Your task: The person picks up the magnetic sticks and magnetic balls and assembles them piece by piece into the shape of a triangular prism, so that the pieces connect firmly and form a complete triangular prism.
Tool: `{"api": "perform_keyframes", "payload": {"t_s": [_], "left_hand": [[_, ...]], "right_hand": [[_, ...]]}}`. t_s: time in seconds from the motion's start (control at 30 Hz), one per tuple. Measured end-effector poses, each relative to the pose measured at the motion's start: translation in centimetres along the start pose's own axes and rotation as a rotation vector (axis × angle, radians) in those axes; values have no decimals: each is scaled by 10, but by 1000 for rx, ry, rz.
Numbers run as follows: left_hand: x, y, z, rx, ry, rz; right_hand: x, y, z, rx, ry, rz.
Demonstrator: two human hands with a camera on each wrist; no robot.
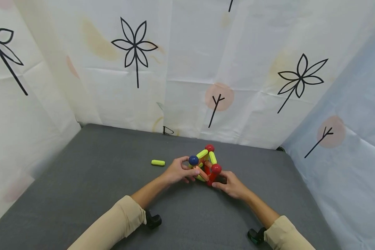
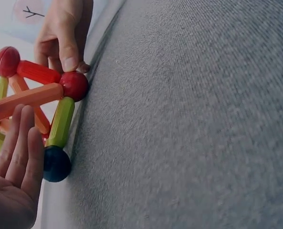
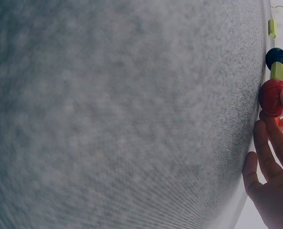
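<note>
A cube-like frame of magnetic rods and balls stands on the grey table. It has yellow-green rods (image 1: 213,158), red rods and orange rods, joined by red balls (image 1: 216,168) and dark blue balls (image 1: 193,160). My left hand (image 1: 176,171) is at its left side, thumb and fingers around the near end of an orange rod (image 2: 39,95), close to the upper blue ball. From the right, my right hand (image 1: 232,185) pinches a low red ball (image 3: 272,98) with the thumb on its near side. Parts of the far side are hidden by the nearer rods.
A loose yellow-green rod (image 1: 158,162) lies on the table (image 1: 112,166) left of the frame. A white patterned cloth (image 1: 187,69) hangs behind the table and along both sides.
</note>
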State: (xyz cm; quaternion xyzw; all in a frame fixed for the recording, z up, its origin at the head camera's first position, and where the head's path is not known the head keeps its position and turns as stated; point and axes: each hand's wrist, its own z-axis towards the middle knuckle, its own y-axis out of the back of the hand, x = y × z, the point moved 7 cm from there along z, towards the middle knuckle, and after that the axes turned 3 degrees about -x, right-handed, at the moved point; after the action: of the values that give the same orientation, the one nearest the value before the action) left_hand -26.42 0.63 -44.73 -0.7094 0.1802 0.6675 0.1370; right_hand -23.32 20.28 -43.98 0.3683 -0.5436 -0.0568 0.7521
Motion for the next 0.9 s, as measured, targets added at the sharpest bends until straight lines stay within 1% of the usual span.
{"api": "perform_keyframes", "payload": {"t_s": [0.03,0.13,0.23,0.33,0.4,0.47,0.5,0.57,0.63,0.7,0.77,0.9], "left_hand": [[1,0,1,-13,-3,-4],[1,-1,2,-44,-42,-3],[0,-3,3,-89,-77,12],[-1,-3,4,-151,-111,60],[-3,-4,3,-179,-127,92],[-3,-4,3,-169,-146,120],[-3,-4,3,-151,-151,139],[-3,-1,2,-93,-160,175],[-4,4,-1,-35,-171,221],[-8,14,-5,-7,-184,276],[-13,28,-9,-7,-210,340],[-19,61,-14,-38,-259,484]], "right_hand": [[0,0,0,1,-2,1],[0,0,0,4,-3,10],[-1,1,-1,4,0,11],[-1,2,-1,2,3,1],[-1,1,-1,2,5,-3],[0,1,-1,6,4,-4],[0,0,-1,8,5,-4],[0,0,-1,10,7,-2],[1,0,-1,13,9,-3],[1,0,-1,12,14,-6],[1,1,-1,13,15,-9],[1,1,-2,16,7,-6]]}}
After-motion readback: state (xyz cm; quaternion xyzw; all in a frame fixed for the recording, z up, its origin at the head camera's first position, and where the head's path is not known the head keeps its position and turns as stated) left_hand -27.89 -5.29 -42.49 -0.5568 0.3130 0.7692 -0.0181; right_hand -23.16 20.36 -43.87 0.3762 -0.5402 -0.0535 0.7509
